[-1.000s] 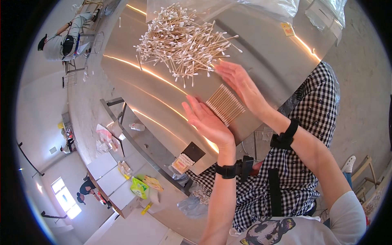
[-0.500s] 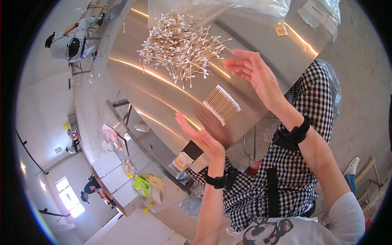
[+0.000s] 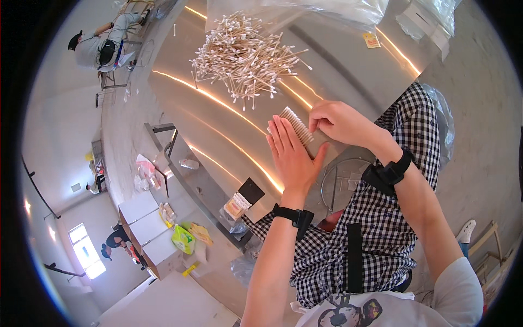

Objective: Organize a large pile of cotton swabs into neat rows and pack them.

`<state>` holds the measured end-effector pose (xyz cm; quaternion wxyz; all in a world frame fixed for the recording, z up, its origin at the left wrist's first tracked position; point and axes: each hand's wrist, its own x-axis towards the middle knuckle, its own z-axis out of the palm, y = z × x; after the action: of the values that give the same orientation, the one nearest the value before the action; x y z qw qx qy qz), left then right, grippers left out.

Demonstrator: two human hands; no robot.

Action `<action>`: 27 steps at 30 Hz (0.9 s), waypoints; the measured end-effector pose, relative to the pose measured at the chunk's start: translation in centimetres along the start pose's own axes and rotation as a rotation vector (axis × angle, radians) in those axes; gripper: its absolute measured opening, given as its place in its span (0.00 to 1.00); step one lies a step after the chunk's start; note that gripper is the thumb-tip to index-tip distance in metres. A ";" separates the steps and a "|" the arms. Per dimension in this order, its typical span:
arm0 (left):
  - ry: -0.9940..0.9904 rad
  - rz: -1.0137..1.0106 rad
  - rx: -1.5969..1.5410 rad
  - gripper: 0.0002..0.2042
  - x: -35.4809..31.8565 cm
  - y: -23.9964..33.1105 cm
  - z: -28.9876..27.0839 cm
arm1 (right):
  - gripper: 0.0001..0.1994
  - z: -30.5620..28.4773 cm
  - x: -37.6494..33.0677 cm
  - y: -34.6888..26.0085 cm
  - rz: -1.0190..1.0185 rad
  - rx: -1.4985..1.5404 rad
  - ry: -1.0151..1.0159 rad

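Observation:
A single-layer row of cotton swabs (image 3: 297, 123) lies side by side on the shiny metal tabletop (image 3: 218, 117), partly covered. Over its left side rests my left hand (image 3: 295, 163), flat, fingers stretched out together and thumb apart. At the row's right edge is my right hand (image 3: 344, 124), its fingers curled in; whatever they may hold is hidden. Beyond both hands spreads a loose heap of cotton swabs (image 3: 245, 60), pointing every way. Near the table's left edge stands a small box of cotton swabs (image 3: 236, 207) beside a black square (image 3: 251, 191).
Clear plastic sheeting (image 3: 327, 13) covers the far edge. A small yellow label (image 3: 371, 40) lies at the far right. Left of the table runs a grey metal frame (image 3: 190, 185), with a green bag (image 3: 183, 240) beyond. My checkered lap (image 3: 376, 218) is close below.
Both hands, earlier raised and apart, have come together at the swab row. The left moved up and right onto it; the right came down and curled its fingers.

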<state>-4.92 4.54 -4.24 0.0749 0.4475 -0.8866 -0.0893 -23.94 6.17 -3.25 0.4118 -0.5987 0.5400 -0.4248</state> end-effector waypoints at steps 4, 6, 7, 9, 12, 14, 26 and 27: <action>0.010 0.001 -0.024 0.53 -0.1 0.0 0.2 | 0.06 -0.4 0.3 -0.1 0.035 -0.002 -0.018; 0.049 -0.013 -0.034 0.53 -0.3 0.0 0.3 | 0.06 -0.6 0.4 -0.2 0.033 -0.013 -0.017; 0.051 -0.014 -0.033 0.53 -0.4 0.0 0.2 | 0.07 -0.8 0.4 -0.3 0.078 -0.005 -0.029; 0.132 -0.025 -0.090 0.53 -0.5 0.0 0.2 | 0.07 -1.1 0.5 -0.2 0.122 0.000 -0.038; 0.081 -0.065 -0.045 0.52 -0.5 0.1 0.1 | 0.08 -2.0 0.9 0.7 0.063 -0.141 0.322; 0.044 -0.045 -0.003 0.52 -0.2 0.2 0.1 | 0.08 -2.9 0.9 1.3 0.093 -0.188 0.503; 0.013 -0.024 0.019 0.51 0.0 0.2 0.1 | 0.11 -1.6 0.9 0.9 0.026 -0.211 0.312; 0.016 -0.025 0.022 0.51 0.0 0.1 0.2 | 0.11 -1.2 1.0 1.0 -0.025 -0.170 0.256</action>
<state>-5.08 4.59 -4.36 0.0760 0.4599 -0.8813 -0.0770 -25.34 5.03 -3.79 0.2820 -0.5791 0.6145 -0.4555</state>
